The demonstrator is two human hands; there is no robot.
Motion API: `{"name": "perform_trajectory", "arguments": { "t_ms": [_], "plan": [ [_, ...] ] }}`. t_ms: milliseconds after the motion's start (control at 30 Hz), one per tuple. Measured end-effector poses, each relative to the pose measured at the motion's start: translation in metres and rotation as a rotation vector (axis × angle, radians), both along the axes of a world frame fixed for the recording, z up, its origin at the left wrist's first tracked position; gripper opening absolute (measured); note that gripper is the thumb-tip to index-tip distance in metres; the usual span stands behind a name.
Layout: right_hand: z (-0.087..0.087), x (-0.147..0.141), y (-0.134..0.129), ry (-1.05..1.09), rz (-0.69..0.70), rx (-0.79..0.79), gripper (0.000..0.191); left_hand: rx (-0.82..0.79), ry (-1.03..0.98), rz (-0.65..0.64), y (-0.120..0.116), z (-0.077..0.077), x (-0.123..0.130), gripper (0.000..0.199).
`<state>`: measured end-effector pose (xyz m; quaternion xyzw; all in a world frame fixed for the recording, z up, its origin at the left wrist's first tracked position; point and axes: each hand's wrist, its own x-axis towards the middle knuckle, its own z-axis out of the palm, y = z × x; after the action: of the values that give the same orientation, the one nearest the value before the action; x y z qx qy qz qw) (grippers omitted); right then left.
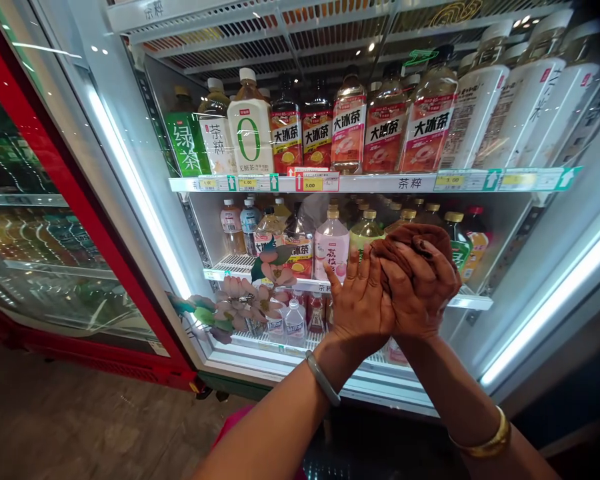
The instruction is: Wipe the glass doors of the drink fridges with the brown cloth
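Note:
A glass door fronts a lit drinks cooler, with a flower decal (253, 297) on its pane. My right hand (420, 287) presses a bunched brown cloth (423, 240) to the glass, its fingers curled over the fabric. Beside it and touching it, my left hand (363, 303) lies against the glass with its fingers spread, holding nothing. Behind the pane, large bottles with red labels (347, 127) stand on the upper shelf. A pink bottle (330, 243) stands on the middle shelf, left of my hands.
Another cooler with a red frame (100, 200) stands at the left. Shelf edges carry price strips (380, 183). The brown floor (100, 420) shows at the lower left. Light strips run down both sides of the door.

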<state>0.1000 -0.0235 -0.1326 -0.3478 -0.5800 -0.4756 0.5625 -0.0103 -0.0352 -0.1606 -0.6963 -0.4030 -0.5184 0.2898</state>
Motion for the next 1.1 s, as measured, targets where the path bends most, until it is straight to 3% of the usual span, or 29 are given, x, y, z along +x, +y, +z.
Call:
{"name": "perform_trajectory", "arguments": {
  "t_ms": [233, 433, 600, 767, 967, 1100],
  "plan": [
    [0.013, 0.018, 0.013, 0.04, 0.063, 0.069, 0.033, -0.007, 0.029, 0.001, -0.003, 0.024, 0.015, 0.071],
    [0.031, -0.017, 0.02, 0.174, 0.086, 0.068, 0.032, 0.093, -0.027, -0.052, 0.008, 0.045, -0.022, 0.065],
    [0.034, -0.049, 0.015, 0.142, 0.072, 0.072, 0.027, 0.076, 0.017, -0.112, 0.014, 0.042, -0.057, 0.064],
    [0.022, -0.061, 0.006, 0.091, 0.041, -0.01, 0.03, 0.086, -0.023, -0.056, 0.013, 0.035, -0.066, 0.065],
    [0.006, -0.039, -0.001, -0.08, 0.108, 0.001, 0.026, 0.084, -0.023, -0.045, 0.016, 0.033, -0.066, 0.064],
    [0.012, -0.01, 0.0, -0.202, 0.112, 0.009, 0.023, 0.076, -0.039, 0.003, 0.018, 0.034, -0.061, 0.063]
  ]
}}
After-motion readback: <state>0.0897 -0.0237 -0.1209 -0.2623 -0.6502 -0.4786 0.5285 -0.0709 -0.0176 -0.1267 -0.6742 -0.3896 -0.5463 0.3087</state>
